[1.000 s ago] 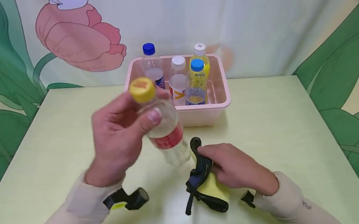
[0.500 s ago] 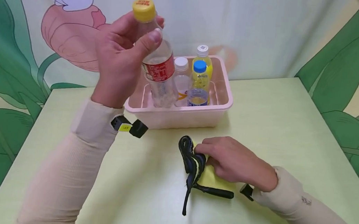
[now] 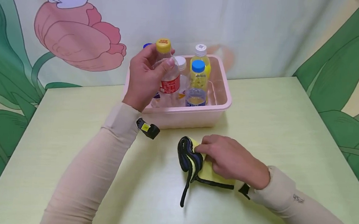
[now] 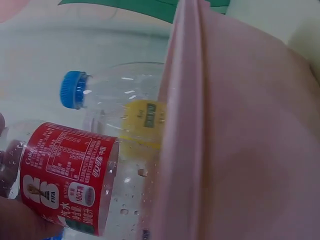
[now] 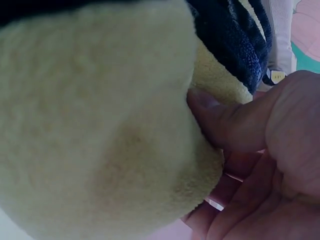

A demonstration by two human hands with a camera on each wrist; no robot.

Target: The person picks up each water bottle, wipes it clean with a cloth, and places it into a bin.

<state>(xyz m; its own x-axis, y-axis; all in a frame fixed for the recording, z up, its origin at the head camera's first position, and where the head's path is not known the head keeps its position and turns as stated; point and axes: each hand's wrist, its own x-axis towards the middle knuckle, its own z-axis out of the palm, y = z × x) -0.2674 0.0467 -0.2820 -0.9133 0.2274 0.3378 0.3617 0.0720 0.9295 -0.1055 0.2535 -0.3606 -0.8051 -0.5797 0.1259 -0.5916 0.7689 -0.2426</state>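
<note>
My left hand grips a clear plastic bottle by its upper part, below the yellow cap. The bottle stands nearly upright, its lower part inside the pink basin. In the left wrist view its red label shows, with droplets on the clear plastic, beside the basin's wall. My right hand pinches a folded yellow cloth with dark edging, low over the table in front of the basin. In the right wrist view the thumb presses on the cloth's fuzzy yellow side, with the fingers behind it.
Several other bottles stand in the basin: one with a light-blue cap, a yellow one with a white cap, another white-capped one, and a dark-blue cap partly behind my left hand. A printed curtain hangs behind the table.
My left hand has carried the bottle from in front of the basin up over its rim, then lowered it in at the left. My right hand keeps the cloth, which has shifted slightly left.
</note>
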